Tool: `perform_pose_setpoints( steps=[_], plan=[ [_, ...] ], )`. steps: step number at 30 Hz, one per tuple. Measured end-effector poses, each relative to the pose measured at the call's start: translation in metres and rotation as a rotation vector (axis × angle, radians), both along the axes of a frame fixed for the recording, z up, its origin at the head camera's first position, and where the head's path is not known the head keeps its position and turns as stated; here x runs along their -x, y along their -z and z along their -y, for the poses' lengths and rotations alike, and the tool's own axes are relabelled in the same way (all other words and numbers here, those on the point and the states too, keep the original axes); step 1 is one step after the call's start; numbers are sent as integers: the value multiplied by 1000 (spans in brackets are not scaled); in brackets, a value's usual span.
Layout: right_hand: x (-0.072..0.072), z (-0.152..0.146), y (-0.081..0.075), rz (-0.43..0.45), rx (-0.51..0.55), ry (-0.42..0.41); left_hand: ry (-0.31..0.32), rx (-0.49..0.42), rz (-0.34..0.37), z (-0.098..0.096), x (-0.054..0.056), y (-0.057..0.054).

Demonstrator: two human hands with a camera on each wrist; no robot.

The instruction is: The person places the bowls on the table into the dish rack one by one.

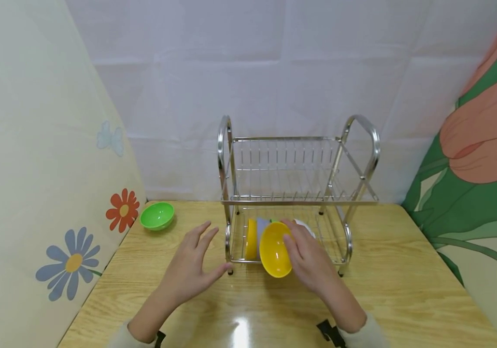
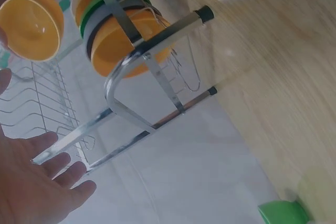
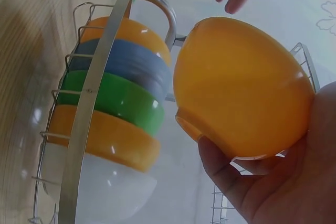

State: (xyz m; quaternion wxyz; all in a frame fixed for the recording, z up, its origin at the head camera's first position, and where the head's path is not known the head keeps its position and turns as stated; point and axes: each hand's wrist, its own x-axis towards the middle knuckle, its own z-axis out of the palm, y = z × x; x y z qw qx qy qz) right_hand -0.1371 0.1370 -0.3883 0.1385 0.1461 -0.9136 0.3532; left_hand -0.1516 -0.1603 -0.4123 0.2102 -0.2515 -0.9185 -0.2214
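My right hand (image 1: 313, 261) grips a yellow bowl (image 1: 276, 249) at its right side, tilted so the inside faces me in the head view. In the right wrist view, the thumb or a finger lies by the bowl's foot ring. The bowl is held in front of the lower tier of a metal dish rack (image 1: 291, 203). On that tier several bowls stand on edge in a row: yellow (image 3: 131, 35), blue-grey (image 3: 136, 69), green (image 3: 115, 98), orange-yellow (image 3: 110, 135) and white (image 3: 105, 187). My left hand (image 1: 196, 263) hovers left of the rack, fingers spread, holding nothing.
A bright green bowl (image 1: 158, 216) sits upright at the back left of the wooden table (image 1: 387, 290). The rack's upper tier (image 1: 287, 169) of wire slots rises above the bowls. White cloth (image 1: 187, 96) hangs behind, with flower-patterned panels at both sides.
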Motion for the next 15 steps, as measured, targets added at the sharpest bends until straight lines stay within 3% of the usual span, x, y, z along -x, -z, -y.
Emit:
perform_pose_setpoints(
  steps=[15],
  plan=[
    [-1,-22,2,-21,-35,32,-65,57,-41,28,11,4]
  ],
)
